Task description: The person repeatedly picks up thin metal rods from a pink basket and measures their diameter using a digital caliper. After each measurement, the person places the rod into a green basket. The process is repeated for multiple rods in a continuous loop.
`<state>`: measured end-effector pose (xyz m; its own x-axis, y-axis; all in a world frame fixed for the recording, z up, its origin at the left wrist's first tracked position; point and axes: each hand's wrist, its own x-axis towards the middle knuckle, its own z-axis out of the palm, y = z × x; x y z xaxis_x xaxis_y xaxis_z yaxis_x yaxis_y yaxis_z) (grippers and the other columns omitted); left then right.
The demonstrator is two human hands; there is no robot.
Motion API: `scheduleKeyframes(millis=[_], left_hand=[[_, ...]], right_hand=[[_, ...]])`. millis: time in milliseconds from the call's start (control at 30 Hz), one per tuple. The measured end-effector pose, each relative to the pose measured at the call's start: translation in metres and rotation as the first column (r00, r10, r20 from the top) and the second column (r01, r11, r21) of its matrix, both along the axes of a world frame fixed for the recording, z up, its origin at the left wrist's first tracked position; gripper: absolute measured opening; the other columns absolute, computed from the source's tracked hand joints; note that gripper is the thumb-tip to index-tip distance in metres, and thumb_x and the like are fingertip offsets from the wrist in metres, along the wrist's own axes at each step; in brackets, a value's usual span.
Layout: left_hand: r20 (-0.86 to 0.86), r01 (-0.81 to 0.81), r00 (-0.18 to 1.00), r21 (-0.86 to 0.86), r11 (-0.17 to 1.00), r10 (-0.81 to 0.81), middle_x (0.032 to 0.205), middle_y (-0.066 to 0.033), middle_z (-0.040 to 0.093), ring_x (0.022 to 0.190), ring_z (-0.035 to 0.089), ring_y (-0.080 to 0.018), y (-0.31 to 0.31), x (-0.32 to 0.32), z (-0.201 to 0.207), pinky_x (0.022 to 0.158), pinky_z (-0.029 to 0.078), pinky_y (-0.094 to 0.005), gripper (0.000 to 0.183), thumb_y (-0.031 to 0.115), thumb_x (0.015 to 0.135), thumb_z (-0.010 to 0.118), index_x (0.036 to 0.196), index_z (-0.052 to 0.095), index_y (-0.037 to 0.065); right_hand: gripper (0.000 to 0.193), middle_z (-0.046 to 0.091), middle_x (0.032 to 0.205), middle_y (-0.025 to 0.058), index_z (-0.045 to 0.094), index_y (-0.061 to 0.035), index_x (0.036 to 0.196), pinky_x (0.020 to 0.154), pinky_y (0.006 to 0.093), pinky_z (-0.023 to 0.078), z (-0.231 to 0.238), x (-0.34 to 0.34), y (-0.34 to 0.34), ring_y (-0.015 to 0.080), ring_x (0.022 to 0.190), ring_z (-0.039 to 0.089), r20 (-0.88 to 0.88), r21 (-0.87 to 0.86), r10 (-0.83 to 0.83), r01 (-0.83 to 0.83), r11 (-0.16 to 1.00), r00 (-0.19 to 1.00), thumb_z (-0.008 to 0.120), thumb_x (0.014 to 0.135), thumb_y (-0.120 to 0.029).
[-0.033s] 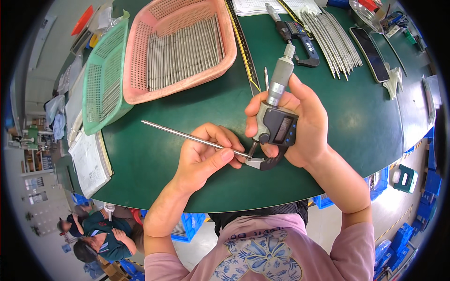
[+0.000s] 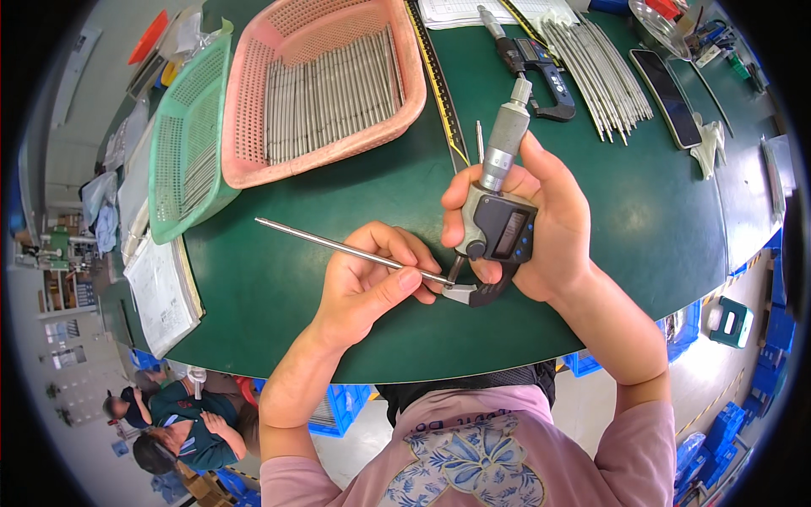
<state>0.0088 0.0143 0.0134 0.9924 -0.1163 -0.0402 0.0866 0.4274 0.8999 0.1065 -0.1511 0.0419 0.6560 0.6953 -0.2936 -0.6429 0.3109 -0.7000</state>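
Observation:
My left hand (image 2: 367,279) pinches a thin metal rod (image 2: 308,237) between thumb and fingers. The rod slants from upper left down to the jaw of a digital micrometer (image 2: 500,224). Its right end lies at the gap between the measuring spindle and the anvil; whether both faces touch it is too small to tell. Wrapped round the micrometer's body and frame is my right hand (image 2: 557,215), with the thimble pointing up and away. The display faces up, its digits unclear.
Metal rods fill part of a pink basket (image 2: 325,160); a green basket (image 2: 169,169) beside it holds more. Farther back lie a second micrometer (image 2: 553,84), a rod bundle (image 2: 600,76) and a phone (image 2: 667,97). Papers (image 2: 165,296) rest at the left edge. People (image 2: 190,431) sit beyond the table.

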Motion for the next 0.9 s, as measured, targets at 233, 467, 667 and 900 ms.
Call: scheduleKeyframes(millis=[233,467,667,900], left_hand=[[-0.101,-0.033,0.994,0.048,0.998,0.038,0.085,-0.0122,0.056,0.075,0.06,-0.0166,-0.0047,-0.0005,0.0045,0.062,0.051,-0.0255,0.015,0.007,0.082,0.057,0.088,0.046,0.0],[-0.149,-0.052,0.987,0.061,0.997,0.06,0.078,-0.0102,0.057,0.069,0.059,-0.0152,-0.0038,-0.0004,-0.0017,0.061,0.05,-0.026,0.015,0.009,0.08,0.061,0.084,0.048,0.0],[-0.145,-0.049,0.988,0.041,0.998,0.055,0.079,-0.0107,0.057,0.07,0.059,-0.0157,-0.003,-0.0001,-0.0025,0.062,0.05,-0.0262,0.015,0.008,0.079,0.061,0.083,0.048,0.0],[-0.077,-0.012,0.997,-0.032,0.999,0.009,0.086,-0.0136,0.057,0.073,0.057,-0.0173,-0.0026,-0.0005,0.0005,0.065,0.048,-0.0281,0.015,0.0,0.077,0.06,0.085,0.047,0.002]], right_hand=[[0.064,0.057,0.066,0.0103,0.055,-0.0003,0.081,0.038,0.0224,0.038,0.0025,-0.0006,-0.0039,0.0126,0.047,0.05,0.052,0.013,0.006,-0.007,1.0,0.999,0.028,0.083,-0.058],[0.063,0.057,0.065,0.009,0.056,-0.001,0.08,0.04,0.0219,0.038,-0.0005,-0.0015,-0.003,0.0121,0.045,0.049,0.088,-0.005,-0.006,0.006,1.0,0.996,0.029,0.083,-0.058],[0.063,0.057,0.065,0.0133,0.054,-0.0006,0.083,0.033,0.0227,0.035,0.001,-0.0011,0.0,0.0142,0.039,0.046,0.091,-0.091,-0.002,0.01,0.996,0.996,0.024,0.086,-0.056],[0.062,0.057,0.064,0.0139,0.054,0.0006,0.083,0.033,0.023,0.036,-0.002,0.0023,0.0,0.0146,0.037,0.044,-0.04,-0.042,0.011,-0.013,0.999,0.999,0.022,0.087,-0.052]])
